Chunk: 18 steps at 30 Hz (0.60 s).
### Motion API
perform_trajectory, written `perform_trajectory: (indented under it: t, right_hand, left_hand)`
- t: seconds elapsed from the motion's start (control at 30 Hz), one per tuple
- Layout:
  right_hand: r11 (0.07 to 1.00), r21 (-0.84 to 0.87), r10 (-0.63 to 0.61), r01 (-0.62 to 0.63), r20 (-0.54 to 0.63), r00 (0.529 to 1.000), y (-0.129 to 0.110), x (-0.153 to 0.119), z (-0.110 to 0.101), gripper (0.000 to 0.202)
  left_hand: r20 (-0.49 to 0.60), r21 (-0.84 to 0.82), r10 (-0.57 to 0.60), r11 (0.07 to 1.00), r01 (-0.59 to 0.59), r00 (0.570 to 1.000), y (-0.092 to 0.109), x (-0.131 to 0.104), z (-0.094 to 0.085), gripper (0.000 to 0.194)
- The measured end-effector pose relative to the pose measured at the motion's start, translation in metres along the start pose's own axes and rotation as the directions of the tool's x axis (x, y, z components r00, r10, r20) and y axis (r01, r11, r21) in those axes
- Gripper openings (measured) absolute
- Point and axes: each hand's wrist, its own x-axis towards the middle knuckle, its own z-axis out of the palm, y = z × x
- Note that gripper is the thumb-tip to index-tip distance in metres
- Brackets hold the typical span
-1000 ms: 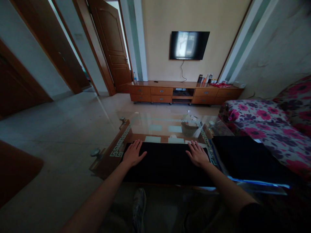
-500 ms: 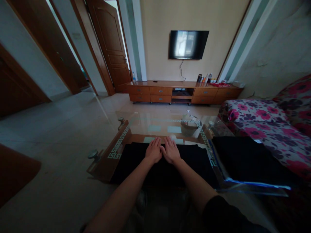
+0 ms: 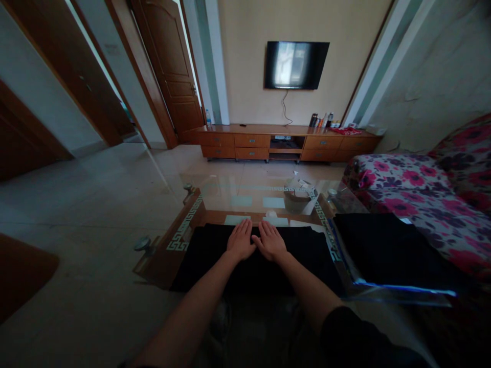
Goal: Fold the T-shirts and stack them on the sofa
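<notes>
A black cloth (image 3: pixel 307 250) lies spread on the glass table (image 3: pixel 172 255), its far edge near my fingertips. My left hand (image 3: pixel 241 240) rests palm down on the cloth, fingers stretched out and pointing away from me. Beside it, my right hand (image 3: pixel 270 241) lies flat too, with its thumb touching or nearly touching my left hand. Neither hand holds anything. To the right, a second black cloth (image 3: pixel 391 250) lies folded on a clear plastic sheet with a bluish edge.
A sofa with a flowered cover (image 3: pixel 406 179) stands at the right. Under the glass is a bin (image 3: pixel 297 202). Beyond the table are a wooden TV cabinet (image 3: pixel 251 145) and a wall-mounted television (image 3: pixel 297 65). A brown wooden edge (image 3: pixel 26 273) shows at the left.
The view has shifted slightly, with the room appearing a little higher and further left. My hands stay flat on the cloth, their fingertips slightly farther apart.
</notes>
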Motion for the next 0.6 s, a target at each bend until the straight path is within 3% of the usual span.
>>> perform_trajectory:
  t: [0.13, 0.43, 0.6]
  right_hand:
    - [0.998, -0.041, 0.043, -0.043, -0.004, 0.999, 0.024, -0.012, -0.005, 0.086]
    - [0.962, -0.158, 0.212, -0.224, -0.088, 0.973, 0.11, -0.051, -0.02, 0.086]
    - [0.926, -0.194, 0.306, -0.325, -0.122, 0.944, 0.137, -0.063, -0.022, 0.08]
  left_hand:
    - [-0.063, 0.009, -0.038, 0.999, 0.038, 0.997, -0.021, -0.011, -0.005, 0.083]
    - [-0.13, 0.11, -0.173, 0.976, 0.188, 0.976, -0.104, -0.049, -0.021, 0.083]
    - [-0.179, 0.127, -0.196, 0.967, 0.22, 0.964, -0.125, -0.061, -0.022, 0.08]
